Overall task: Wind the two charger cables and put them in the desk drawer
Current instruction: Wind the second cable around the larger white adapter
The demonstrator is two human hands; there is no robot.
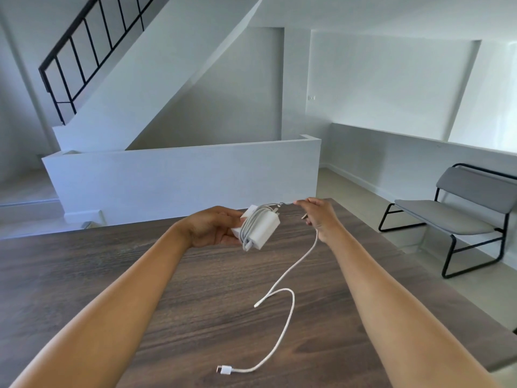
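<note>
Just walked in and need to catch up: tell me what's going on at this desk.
A person is winding a charger cable. The left hand holds a white power adapter with several turns of cable already wrapped round it. The right hand pinches the cable just off the adapter, above the wooden desk. The loose cable hangs from that hand and trails across the desk to its plug near the front edge. No drawer is in view.
</note>
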